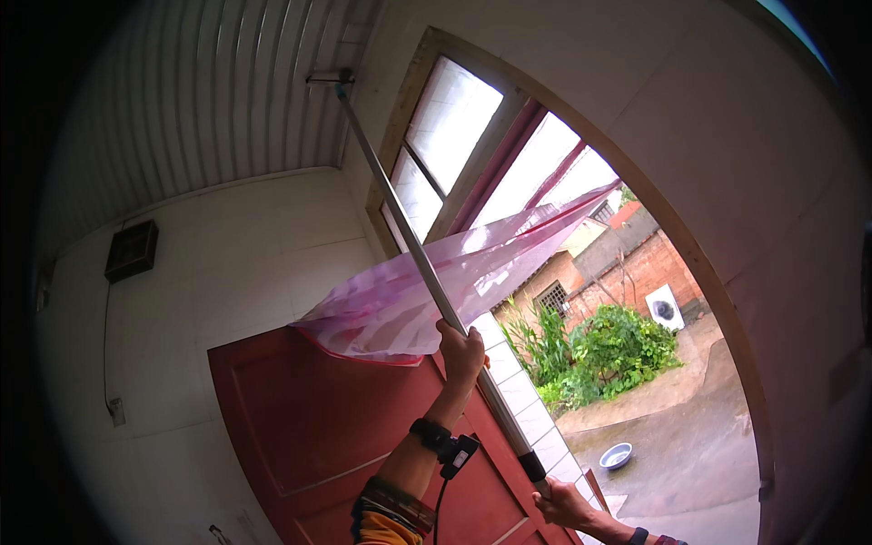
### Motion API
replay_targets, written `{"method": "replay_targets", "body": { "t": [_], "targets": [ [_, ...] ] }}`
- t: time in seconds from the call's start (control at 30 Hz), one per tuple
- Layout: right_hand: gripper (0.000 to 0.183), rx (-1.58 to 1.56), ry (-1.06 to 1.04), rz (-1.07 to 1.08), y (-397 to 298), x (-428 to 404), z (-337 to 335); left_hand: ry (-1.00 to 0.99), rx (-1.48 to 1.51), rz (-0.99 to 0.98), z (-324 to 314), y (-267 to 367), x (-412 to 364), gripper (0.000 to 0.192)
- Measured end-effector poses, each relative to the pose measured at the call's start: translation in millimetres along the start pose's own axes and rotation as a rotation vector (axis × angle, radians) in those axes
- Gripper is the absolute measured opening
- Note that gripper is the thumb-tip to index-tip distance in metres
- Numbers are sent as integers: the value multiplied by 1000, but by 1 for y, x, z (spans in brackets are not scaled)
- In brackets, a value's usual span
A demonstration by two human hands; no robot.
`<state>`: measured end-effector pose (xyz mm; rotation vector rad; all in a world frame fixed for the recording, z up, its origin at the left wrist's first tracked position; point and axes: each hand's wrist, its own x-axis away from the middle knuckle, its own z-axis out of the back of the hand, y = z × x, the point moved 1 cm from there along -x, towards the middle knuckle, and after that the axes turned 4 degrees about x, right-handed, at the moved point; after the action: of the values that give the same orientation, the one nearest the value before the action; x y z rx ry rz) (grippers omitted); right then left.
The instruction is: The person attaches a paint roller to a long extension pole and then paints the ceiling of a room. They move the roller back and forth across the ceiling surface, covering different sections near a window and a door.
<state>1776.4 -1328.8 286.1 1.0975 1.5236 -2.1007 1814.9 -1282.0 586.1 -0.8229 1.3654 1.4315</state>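
Note:
A long metal telescopic pole (409, 235) runs up at a slant through the middle of the view. My left hand (463, 351) is closed around its middle, and my right hand (565, 504) grips its lower end, just below a black collar. At the upper end a cleaning head (330, 78) is against or close to the ribbed ceiling panels (252, 82), near the corner with the wall; contact cannot be told. A sheer pink and purple curtain (381, 300) stretches across the doorway to the top of the red door (327, 402), behind the pole.
Above the doorway is a framed window (453, 122). A dark box (131, 251) with a hanging cord is mounted on the left wall. Outside are green bushes (613, 347), a brick wall (633, 266), a white appliance (664, 308) and a basin (616, 456) on the ground.

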Motion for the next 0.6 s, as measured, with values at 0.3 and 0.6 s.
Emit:
{"method": "replay_targets", "body": {
  "t": [0.3, 0.6],
  "targets": [
    [20, 8, 45, 42, -11, 21, 39, 18, -19, -74, -32, 28, 13, 28],
    [17, 118, -102, 64, -4, 7, 50, 48, -61, -54, -40, 28, 11, 27]
  ]
}}
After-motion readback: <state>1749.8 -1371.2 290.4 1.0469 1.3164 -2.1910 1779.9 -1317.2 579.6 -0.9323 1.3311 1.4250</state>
